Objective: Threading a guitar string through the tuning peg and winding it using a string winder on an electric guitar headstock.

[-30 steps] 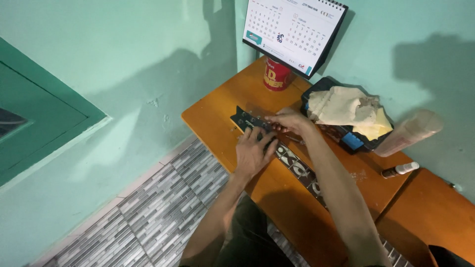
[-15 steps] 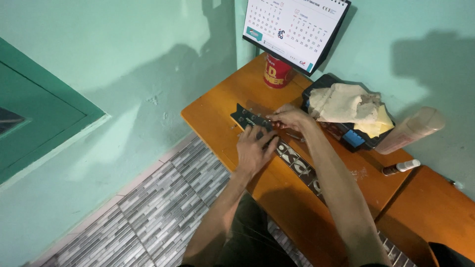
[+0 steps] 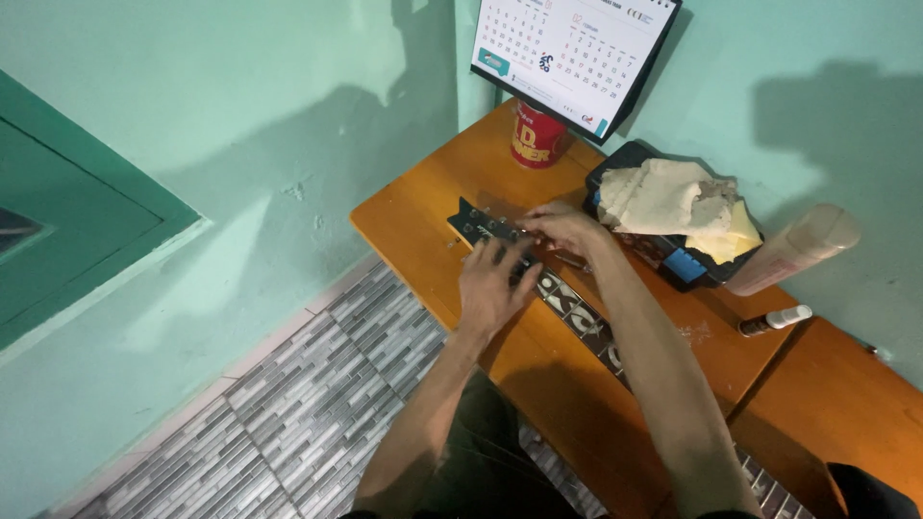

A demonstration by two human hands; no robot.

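A green panel fills the far left wall, above a floor of grey tiles. To its right stands an orange wooden table, and on it lies a guitar neck with pale inlays, running from the dark headstock at the far left down toward the near right edge of the view.

The left hand lies flat across the neck just below the headstock, fingers spread and pressing down rather than closed around anything. The right hand sits just right of it and a little farther away, fingertips bunched narrow at the top of the neck beside the headstock (whether they pinch some small part cannot be told, since the fingers hide it).

Farther back, a red can stands near the wall under a desk calendar. Right of the hands, a black tray holds a crumpled pale cloth. Further right lie a beige tube-shaped container and a small marker-like bottle.
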